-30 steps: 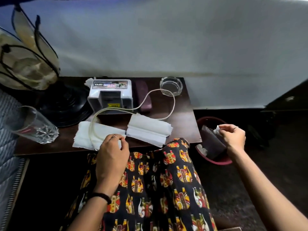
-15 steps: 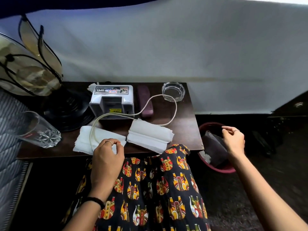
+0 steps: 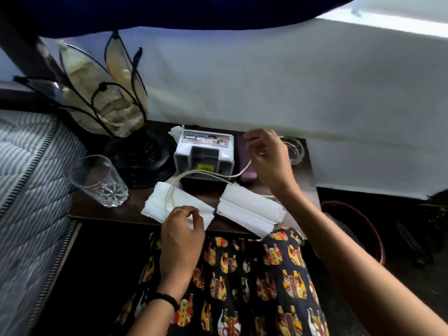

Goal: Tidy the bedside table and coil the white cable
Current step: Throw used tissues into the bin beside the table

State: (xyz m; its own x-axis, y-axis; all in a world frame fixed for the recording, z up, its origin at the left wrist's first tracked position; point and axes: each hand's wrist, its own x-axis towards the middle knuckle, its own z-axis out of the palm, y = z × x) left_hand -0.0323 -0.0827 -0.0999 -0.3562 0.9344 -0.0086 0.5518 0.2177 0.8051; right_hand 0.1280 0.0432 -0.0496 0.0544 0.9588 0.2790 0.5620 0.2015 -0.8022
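Observation:
The white cable (image 3: 194,172) loops across the dark wooden bedside table (image 3: 135,207), from the front left over a white folded tissue (image 3: 160,202) toward the back right. My left hand (image 3: 181,229) pinches the cable's near end at the table's front edge. My right hand (image 3: 269,156) is over the back of the table, fingers closed around the cable's far stretch, above a purple case (image 3: 247,174). A second folded tissue (image 3: 249,209) lies at the front right. A small white box-shaped device (image 3: 204,151) stands in the middle.
A drinking glass (image 3: 99,180) lies tilted at the left front. A black-based lamp (image 3: 135,151) stands at the back left. A glass ashtray (image 3: 294,149) sits at the back right corner. A red bin (image 3: 358,214) is on the floor to the right; a striped mattress (image 3: 26,190) lies left.
My right hand left the red bin, empty of the scrap it held, swung up to the table's back and took hold of the cable. My left hand stayed on the cable's near end.

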